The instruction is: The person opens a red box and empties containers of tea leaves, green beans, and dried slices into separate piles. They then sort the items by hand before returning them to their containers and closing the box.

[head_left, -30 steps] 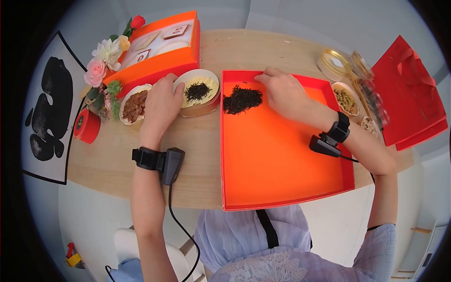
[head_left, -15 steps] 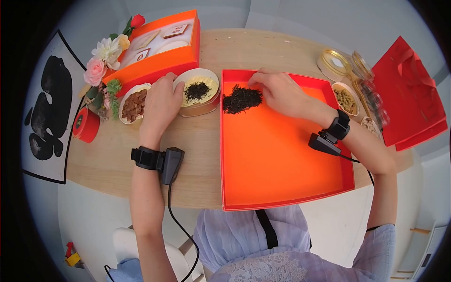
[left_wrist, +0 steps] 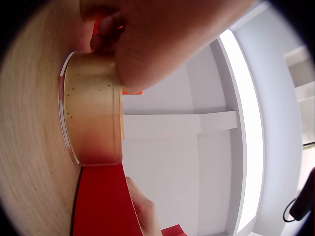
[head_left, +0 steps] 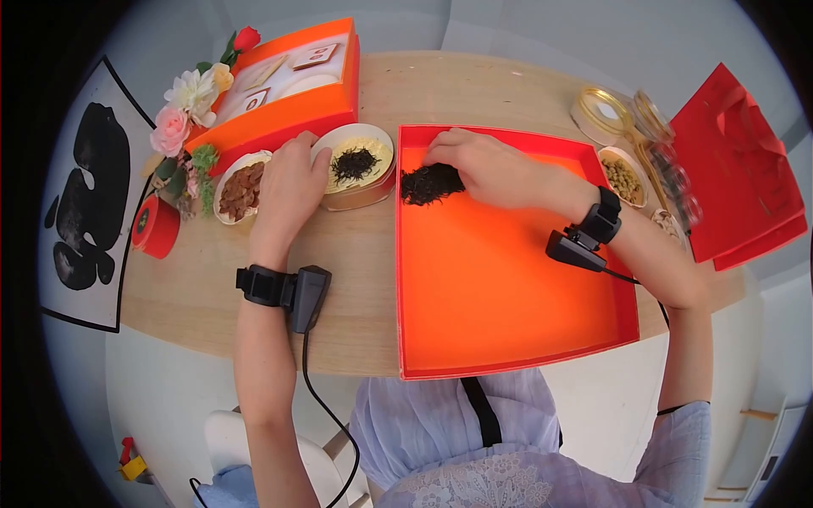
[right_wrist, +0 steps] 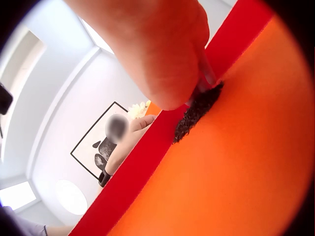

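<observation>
My left hand [head_left: 292,182] holds a gold-walled tub [head_left: 356,201] at its left side, with the thumb at the rim. In the left wrist view, fingers curl behind the tub. A small heap of dark dried tea leaves [head_left: 356,163] lies on its yellow top. My right hand [head_left: 491,173] is over a larger tea leaf pile [head_left: 430,188] in the back left corner of a shallow red-and-orange box [head_left: 508,296]. In the right wrist view, extended fingers [right_wrist: 207,71] reach down to the pile [right_wrist: 197,114]; their tips are partly hidden.
Left of the tub stand a bowl of brown pieces [head_left: 240,193], artificial flowers [head_left: 172,129] and a red canister [head_left: 156,227]. An orange gift box [head_left: 284,93] is behind. On the right are a bowl of greenish pieces [head_left: 624,180], gold-rimmed lids [head_left: 600,116] and a red bag [head_left: 737,182].
My right hand has moved left from the box's back edge to over the tea pile, covering its right part. The left hand and tub have not visibly moved.
</observation>
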{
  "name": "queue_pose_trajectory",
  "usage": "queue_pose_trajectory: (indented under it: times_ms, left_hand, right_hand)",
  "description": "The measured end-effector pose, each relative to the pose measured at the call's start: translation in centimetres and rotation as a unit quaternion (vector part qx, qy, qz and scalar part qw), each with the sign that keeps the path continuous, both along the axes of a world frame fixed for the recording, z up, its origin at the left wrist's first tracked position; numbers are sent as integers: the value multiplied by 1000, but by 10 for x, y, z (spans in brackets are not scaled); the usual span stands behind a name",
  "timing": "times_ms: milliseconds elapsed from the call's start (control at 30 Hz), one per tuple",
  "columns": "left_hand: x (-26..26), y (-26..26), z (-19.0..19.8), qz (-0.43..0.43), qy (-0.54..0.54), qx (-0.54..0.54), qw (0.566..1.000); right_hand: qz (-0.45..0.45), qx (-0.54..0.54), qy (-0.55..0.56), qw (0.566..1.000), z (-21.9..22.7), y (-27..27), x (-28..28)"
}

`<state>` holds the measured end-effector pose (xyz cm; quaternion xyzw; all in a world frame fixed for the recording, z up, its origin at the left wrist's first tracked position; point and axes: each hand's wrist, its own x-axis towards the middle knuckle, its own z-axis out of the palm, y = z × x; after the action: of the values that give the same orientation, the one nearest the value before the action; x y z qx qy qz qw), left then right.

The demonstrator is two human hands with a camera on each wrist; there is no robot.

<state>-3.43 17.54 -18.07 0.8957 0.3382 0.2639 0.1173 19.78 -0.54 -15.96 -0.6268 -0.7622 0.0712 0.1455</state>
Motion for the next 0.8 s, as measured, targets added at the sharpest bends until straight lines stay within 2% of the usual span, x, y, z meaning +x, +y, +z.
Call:
queue_pose_trajectory:
  times_ms: [67, 133, 267, 367, 467, 667, 800]
  left_hand:
    - [1, 0, -1, -1, 4, 6, 1000]
    - [2, -1, 0, 0, 6, 5, 1000]
    - [1, 0, 1, -6, 0, -8, 1000]
    - [1, -1, 2, -2, 5, -6, 1000]
    - [2, 0, 0, 0, -2, -1, 1000]
    - [1, 1, -1, -1, 4, -2, 1000]
    - [2, 0, 1, 2, 11, -2, 1000]
  right_hand:
    - [-6, -38, 8, 999, 4, 1, 1]
    - [-9, 27, 31, 999, 0, 6, 4]
    - [27, 53, 19, 998, -15, 22, -1]
    - [23, 66, 6, 998, -24, 22, -2]
    - [57, 65, 27, 996, -20, 15, 1]
    - [81, -17, 40, 996, -7, 0, 3]
    - [74, 42, 83, 993, -17, 9, 6]
